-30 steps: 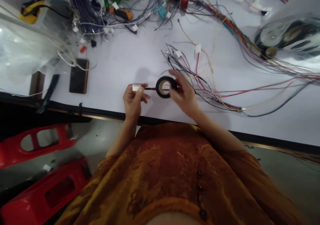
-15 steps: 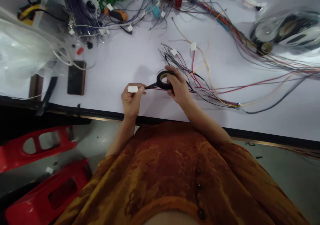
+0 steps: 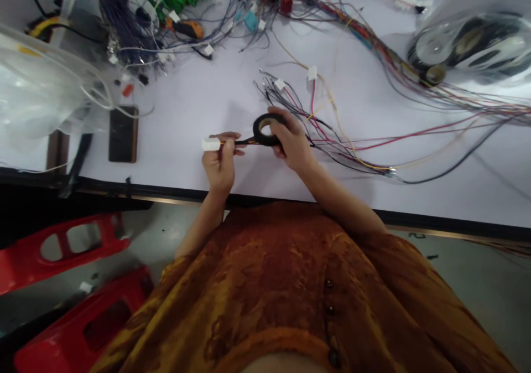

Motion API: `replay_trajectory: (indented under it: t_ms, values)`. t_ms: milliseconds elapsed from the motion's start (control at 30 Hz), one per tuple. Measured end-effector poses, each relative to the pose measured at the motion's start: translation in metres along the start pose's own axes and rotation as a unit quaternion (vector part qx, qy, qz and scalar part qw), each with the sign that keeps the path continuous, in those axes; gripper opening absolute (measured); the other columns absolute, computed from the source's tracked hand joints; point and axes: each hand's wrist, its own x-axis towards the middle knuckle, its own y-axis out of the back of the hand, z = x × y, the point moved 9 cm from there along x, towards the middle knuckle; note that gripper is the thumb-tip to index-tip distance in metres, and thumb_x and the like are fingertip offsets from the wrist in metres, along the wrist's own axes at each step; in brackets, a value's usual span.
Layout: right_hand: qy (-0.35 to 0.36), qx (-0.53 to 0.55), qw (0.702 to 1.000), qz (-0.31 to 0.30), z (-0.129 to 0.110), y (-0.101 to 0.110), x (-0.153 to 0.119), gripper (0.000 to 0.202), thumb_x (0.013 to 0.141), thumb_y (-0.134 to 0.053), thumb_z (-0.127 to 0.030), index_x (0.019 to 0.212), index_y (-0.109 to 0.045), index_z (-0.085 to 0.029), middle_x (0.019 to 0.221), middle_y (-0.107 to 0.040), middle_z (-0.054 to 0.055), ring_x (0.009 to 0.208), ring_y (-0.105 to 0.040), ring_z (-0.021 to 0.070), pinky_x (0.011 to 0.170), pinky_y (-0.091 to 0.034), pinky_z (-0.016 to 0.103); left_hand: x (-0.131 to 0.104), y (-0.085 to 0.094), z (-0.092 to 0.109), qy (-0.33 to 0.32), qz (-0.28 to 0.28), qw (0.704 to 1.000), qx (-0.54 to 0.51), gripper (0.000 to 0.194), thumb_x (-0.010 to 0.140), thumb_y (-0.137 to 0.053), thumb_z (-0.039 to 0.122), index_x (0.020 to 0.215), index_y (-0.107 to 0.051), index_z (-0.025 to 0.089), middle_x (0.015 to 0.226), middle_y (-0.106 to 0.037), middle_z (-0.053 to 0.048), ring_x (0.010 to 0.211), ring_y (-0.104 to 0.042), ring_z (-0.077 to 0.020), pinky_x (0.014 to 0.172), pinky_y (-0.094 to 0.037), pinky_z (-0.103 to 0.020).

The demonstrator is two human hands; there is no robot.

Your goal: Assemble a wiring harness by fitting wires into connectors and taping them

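**Tape roll and wires on one line between the hands**

Head view: the left hand [image 3: 219,167] pinches thin wires [image 3: 251,143] just behind a boxy, matte white connector [image 3: 211,144], which sticks out toward nine o'clock. The right hand [image 3: 290,138] is closed around the rim of a black tape roll [image 3: 265,140], a smooth ring with a pale brown core. The roll lies at about two o'clock from the left hand, well nearer the right. The wires' long axis runs nine to three o'clock, passing by the roll. A dark strip tapers from the roll toward the left fingers; whether it wraps the wires is too small to tell. At one o'clock from the roll, slim, flexible leads [image 3: 295,103] fan over the smooth, pale counter [image 3: 194,96].
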Motion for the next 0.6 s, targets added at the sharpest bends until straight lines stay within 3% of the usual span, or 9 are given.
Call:
replay_trajectory:
  t_ms: [67,133,200,300,400,500,533,600]
  values:
    - [0.128,-0.072,0.989,-0.030,-0.013,-0.001,-0.030,0.038,0.096,-0.052,-0.035,0.133,-0.054,-0.024,0.103,-0.061,0.007,0.079,-0.062,0.0154,0.071,-0.056,0.029,0.003,0.003,-0.012,0.042,0.037,0.998,-0.015,0.040,0.092,-0.062,0.061,0.091,-0.057,0.021,0.092,-0.074,-0.005,0.061,-0.069,-0.0114,0.048,-0.052,-0.021]
    - [0.198,-0.123,0.971,-0.054,-0.020,-0.005,-0.054,0.034,0.093,-0.058,-0.035,0.124,-0.060,-0.023,0.110,-0.061,0.009,0.088,-0.062,0.0177,0.082,-0.056,0.034,0.005,0.000,-0.015,0.065,0.034,0.997,-0.032,0.040,0.094,-0.058,0.062,0.094,-0.057,0.022,0.087,-0.074,-0.004,0.058,-0.069,-0.0114,0.046,-0.051,-0.020]
    - [0.167,-0.106,0.980,-0.015,-0.019,0.001,-0.049,0.034,0.092,-0.060,-0.038,0.122,-0.058,-0.022,0.110,-0.061,0.009,0.083,-0.061,0.0155,0.078,-0.056,0.031,0.005,-0.008,-0.007,0.054,-0.004,0.998,-0.039,0.038,0.093,-0.061,0.060,0.099,-0.060,0.023,0.090,-0.074,-0.003,0.068,-0.073,-0.0140,0.058,-0.059,-0.024]
    - [0.038,-0.016,0.998,0.047,-0.008,0.010,-0.009,0.049,0.089,-0.066,-0.042,0.129,-0.047,-0.019,0.096,-0.062,0.004,0.070,-0.057,0.0114,0.058,-0.050,0.022,-0.003,-0.026,0.010,-0.009,-0.115,0.993,0.013,0.031,0.089,-0.071,0.051,0.101,-0.067,0.023,0.099,-0.075,-0.004,0.090,-0.075,-0.0183,0.084,-0.063,-0.034]
    - [-0.056,0.010,0.998,-0.027,0.002,-0.001,0.027,0.033,0.088,-0.068,-0.030,0.112,-0.052,-0.017,0.078,-0.060,-0.001,0.051,-0.047,0.0071,0.041,-0.037,0.019,-0.013,-0.030,0.016,-0.066,-0.172,0.981,0.068,0.021,0.093,-0.066,0.043,0.096,-0.071,0.022,0.100,-0.074,-0.005,0.093,-0.074,-0.0184,0.088,-0.062,-0.036]
    - [-0.133,0.021,0.986,-0.102,0.012,0.004,0.027,0.009,0.089,-0.055,-0.013,0.097,-0.053,-0.017,0.070,-0.060,-0.002,0.040,-0.043,0.0060,0.034,-0.031,0.020,-0.015,-0.024,0.020,-0.124,-0.166,0.972,0.111,0.017,0.095,-0.063,0.038,0.092,-0.071,0.023,0.099,-0.076,-0.005,0.094,-0.073,-0.0180,0.089,-0.060,-0.036]
    - [-0.133,0.012,0.986,-0.095,0.010,0.014,0.023,0.009,0.089,-0.053,-0.011,0.096,-0.053,-0.017,0.069,-0.060,-0.002,0.039,-0.044,0.0060,0.034,-0.031,0.019,-0.016,-0.023,0.023,-0.142,-0.170,0.967,0.128,0.016,0.095,-0.064,0.036,0.091,-0.071,0.023,0.098,-0.076,-0.005,0.094,-0.073,-0.0180,0.091,-0.059,-0.036]
    - [-0.067,-0.032,0.997,-0.021,-0.009,0.041,0.018,0.006,0.091,-0.055,-0.015,0.097,-0.056,-0.016,0.071,-0.059,-0.003,0.041,-0.045,0.0046,0.035,-0.032,0.017,-0.018,-0.025,0.029,-0.168,-0.185,0.956,0.156,0.012,0.094,-0.065,0.034,0.090,-0.071,0.024,0.100,-0.077,-0.005,0.095,-0.073,-0.0182,0.091,-0.058,-0.035]
